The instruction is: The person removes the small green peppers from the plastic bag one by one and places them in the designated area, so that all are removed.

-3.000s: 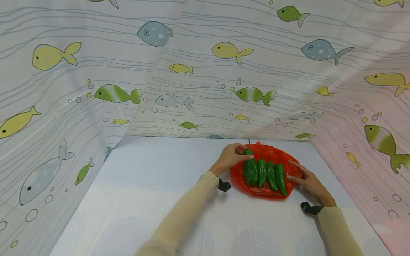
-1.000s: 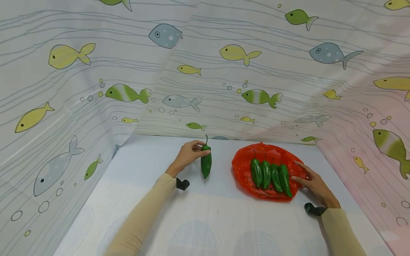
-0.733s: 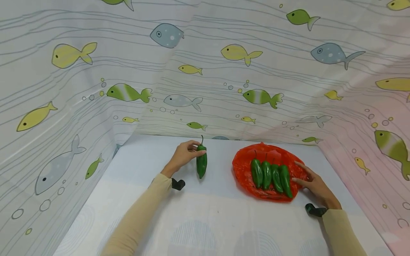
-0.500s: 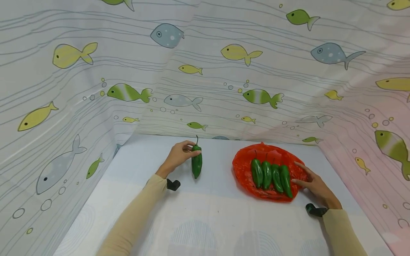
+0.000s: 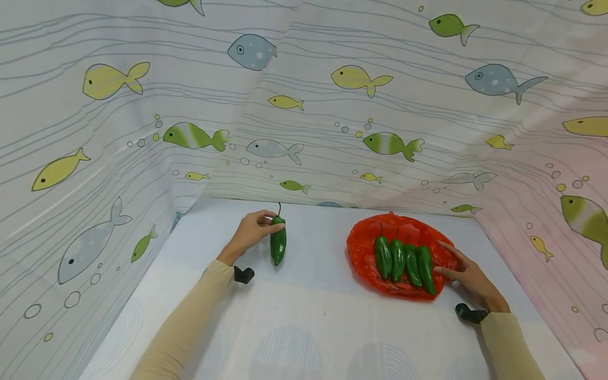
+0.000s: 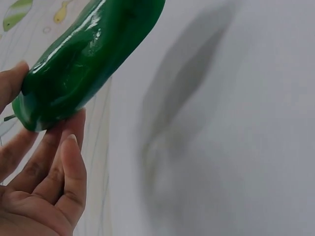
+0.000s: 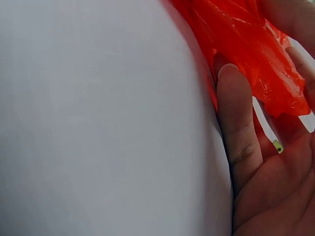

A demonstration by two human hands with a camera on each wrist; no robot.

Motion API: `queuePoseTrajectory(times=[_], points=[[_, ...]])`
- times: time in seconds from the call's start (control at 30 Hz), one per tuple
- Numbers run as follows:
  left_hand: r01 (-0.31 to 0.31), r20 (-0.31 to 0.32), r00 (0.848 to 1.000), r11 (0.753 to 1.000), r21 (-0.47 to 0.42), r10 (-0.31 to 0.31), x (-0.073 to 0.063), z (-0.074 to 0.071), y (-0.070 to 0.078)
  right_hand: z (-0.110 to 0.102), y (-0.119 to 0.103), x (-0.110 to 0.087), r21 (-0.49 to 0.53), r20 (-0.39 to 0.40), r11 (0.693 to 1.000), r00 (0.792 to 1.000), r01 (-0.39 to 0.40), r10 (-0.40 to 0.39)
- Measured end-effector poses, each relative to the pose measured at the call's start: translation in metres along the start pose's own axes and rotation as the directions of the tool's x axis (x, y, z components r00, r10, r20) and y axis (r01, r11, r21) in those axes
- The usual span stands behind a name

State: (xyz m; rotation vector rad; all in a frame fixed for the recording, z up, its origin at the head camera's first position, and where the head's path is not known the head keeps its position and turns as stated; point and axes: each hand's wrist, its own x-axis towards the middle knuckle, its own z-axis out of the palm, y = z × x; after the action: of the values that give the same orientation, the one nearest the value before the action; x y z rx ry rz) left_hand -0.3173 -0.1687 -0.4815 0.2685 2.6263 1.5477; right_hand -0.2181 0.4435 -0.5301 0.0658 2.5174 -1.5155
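The left hand (image 5: 252, 230) has carried one green chili pepper (image 5: 278, 245) leftward, away from the red plastic bag (image 5: 362, 256), pinching it near the stem end, clear of the tabletop (image 5: 313, 245). Four chilies (image 5: 397, 259) remain on the bag, well right of that grip; the right hand (image 5: 471, 277), fingers spread, touches the bag's edge.

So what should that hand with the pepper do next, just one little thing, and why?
Maybe gently lower the held green pepper to the white table. The left hand pinches it near its stem, and the left wrist view shows its shadow apart from it, so it seems raised.
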Motion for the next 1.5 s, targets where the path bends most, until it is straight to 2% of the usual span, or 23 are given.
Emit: queuePoseTrajectory(times=[0.47, 0.83, 1.03, 1.2, 1.5], points=[[0.034, -0.018, 0.999, 0.996, 0.083, -0.033, -0.009, -0.027, -0.020, -0.001, 0.003, 0.001, 0.014, -0.001, 1.000, 1.000, -0.001, 0.001], [0.089, -0.037, 0.996, 0.990, 0.105, -0.086, -0.012, -0.048, -0.040, 0.001, 0.000, 0.002, 0.042, -0.003, 0.999, 1.000, -0.015, 0.015], [0.107, -0.046, 0.994, 0.985, 0.135, -0.101, -0.014, -0.057, -0.050, 0.001, 0.000, 0.002, 0.018, -0.002, 0.999, 1.000, -0.027, 0.027], [0.137, -0.044, 0.990, 0.977, 0.164, -0.131, -0.016, -0.061, -0.052, 0.002, 0.002, 0.003, -0.007, -0.008, 0.999, 0.999, -0.033, 0.033], [0.201, -0.023, 0.980, 0.971, 0.132, -0.199, -0.018, -0.065, -0.051, -0.002, 0.004, 0.004, -0.042, 0.006, 0.999, 1.000, -0.002, 0.002]])
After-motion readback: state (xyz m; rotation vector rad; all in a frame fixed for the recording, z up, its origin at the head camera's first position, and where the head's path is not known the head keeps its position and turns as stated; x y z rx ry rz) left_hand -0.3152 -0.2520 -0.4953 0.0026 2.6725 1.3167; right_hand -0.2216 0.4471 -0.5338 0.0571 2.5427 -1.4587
